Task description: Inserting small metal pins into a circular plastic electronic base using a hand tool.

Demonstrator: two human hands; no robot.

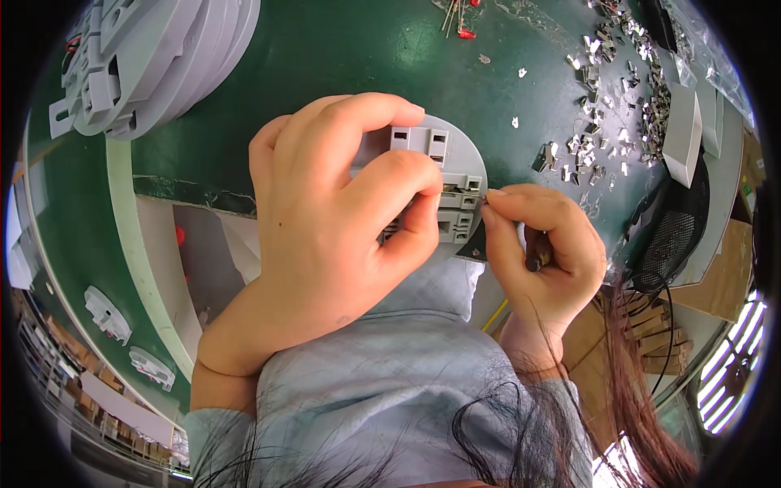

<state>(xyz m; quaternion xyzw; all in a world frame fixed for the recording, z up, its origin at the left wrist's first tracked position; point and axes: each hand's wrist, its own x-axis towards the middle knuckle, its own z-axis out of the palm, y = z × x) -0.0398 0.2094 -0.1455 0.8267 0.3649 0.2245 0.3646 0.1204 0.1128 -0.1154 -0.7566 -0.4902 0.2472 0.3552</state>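
Observation:
A round light-grey plastic base (465,154) with raised slotted terminal blocks lies at the near edge of the green table. My left hand (333,187) is closed on it from the left, fingers curled over its far edge, thumb and fingertip meeting near its middle. The hand hides much of the base's left side. At the base's right rim, my right hand (549,240) is closed in a pinch; whatever is between thumb and forefinger is too small to name. A dark, blunt-ended thing (534,259) shows inside its curled fingers, mostly hidden.
Several small shiny metal clips (594,122) lie scattered at the right. Stacked grey plastic bases (175,65) stand at the far left. Red components with thin leads (465,34) lie at the back. A black mesh holder (671,232) and a cardboard box (720,272) are at the right.

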